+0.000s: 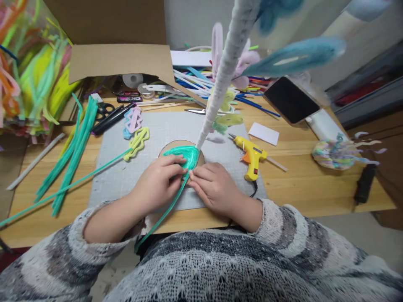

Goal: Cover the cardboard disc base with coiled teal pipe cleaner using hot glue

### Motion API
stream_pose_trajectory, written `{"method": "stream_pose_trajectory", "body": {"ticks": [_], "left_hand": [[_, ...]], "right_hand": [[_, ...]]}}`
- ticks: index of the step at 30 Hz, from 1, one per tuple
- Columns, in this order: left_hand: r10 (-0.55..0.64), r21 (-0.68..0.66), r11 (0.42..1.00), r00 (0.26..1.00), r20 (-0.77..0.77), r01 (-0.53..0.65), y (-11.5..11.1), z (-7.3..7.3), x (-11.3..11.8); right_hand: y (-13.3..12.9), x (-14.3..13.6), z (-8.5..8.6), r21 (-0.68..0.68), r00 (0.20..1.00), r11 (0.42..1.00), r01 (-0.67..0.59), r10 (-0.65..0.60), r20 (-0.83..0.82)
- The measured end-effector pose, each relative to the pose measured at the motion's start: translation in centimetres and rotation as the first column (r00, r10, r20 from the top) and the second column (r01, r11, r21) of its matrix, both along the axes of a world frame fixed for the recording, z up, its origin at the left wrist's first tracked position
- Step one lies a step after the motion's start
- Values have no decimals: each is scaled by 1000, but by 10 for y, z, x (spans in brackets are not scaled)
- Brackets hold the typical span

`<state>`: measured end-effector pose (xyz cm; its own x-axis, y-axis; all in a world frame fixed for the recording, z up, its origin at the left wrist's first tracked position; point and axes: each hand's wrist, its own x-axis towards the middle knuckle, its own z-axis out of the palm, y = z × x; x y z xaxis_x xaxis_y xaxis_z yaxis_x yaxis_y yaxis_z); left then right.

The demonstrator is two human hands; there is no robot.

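Note:
A round cardboard base (pixel 163 147) lies on the grey mat, with a flat coil of green pipe cleaner (pixel 189 153) on it. From the coil a loose green tail (pixel 166 211) runs down past the table's front edge. My left hand (pixel 160 178) presses on the coil from the left, fingers curled, with thumb and fingertips at the green strand. Opposite it, my right hand (pixel 215 186) pinches the strand at the base's near right edge. A tall white-wrapped stem (pixel 217 94) rises from the base, carrying fuzzy blue (pixel 296 56), pink and yellow loops.
A yellow glue gun (pixel 252 155) lies right of my right hand, near a white card (pixel 263 134) and a phone (pixel 291 100). Green pipe cleaners (pixel 75 155), scissors (pixel 105 110) and black pens lie left. An open cardboard box (pixel 121 63) stands behind. A pastel fuzzy ring (pixel 332 154) sits far right.

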<state>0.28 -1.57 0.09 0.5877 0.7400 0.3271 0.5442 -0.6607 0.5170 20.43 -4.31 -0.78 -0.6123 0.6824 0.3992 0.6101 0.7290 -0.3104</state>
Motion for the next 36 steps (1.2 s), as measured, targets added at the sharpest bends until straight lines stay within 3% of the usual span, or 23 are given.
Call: {"method": "stream_pose_trajectory", "body": {"ticks": [9,13,16,18,21,23,25,31,33,36], "left_hand": [[-11,-41,999,999,-36,10,0,2,-2],[-23,-101,995,999,33,26,6,5,-6],[39,-134,990,998,48,-33,11,10,-11],[30,-164,986,999,-43,-37,14,15,-16],[-73,-252,968,977,-201,21,15,20,-22],[-104,-292,956,961,-257,25,14,21,-25],[-78,-290,957,952,-296,-11,13,19,-25],[-8,-206,977,960,-280,-52,14,17,-21],[35,-179,980,961,-275,-87,12,16,-17],[174,-144,963,932,-318,-228,6,11,-12]], "right_hand": [[-1,-1,-3,-27,1000,1000,-17,17,23],[0,1,-3,-155,972,987,29,-64,-227],[1,7,0,-326,852,939,112,-260,-454],[-1,12,2,-522,743,844,126,-429,-514],[-8,18,7,-819,629,571,-62,-615,-476],[-13,20,12,-887,585,398,-233,-672,-455],[-17,21,17,-881,546,321,-347,-694,-469],[-14,17,22,-859,483,326,-394,-722,-495],[-10,15,19,-854,490,367,-370,-704,-514],[-2,15,11,-840,537,462,-284,-649,-539]]}}
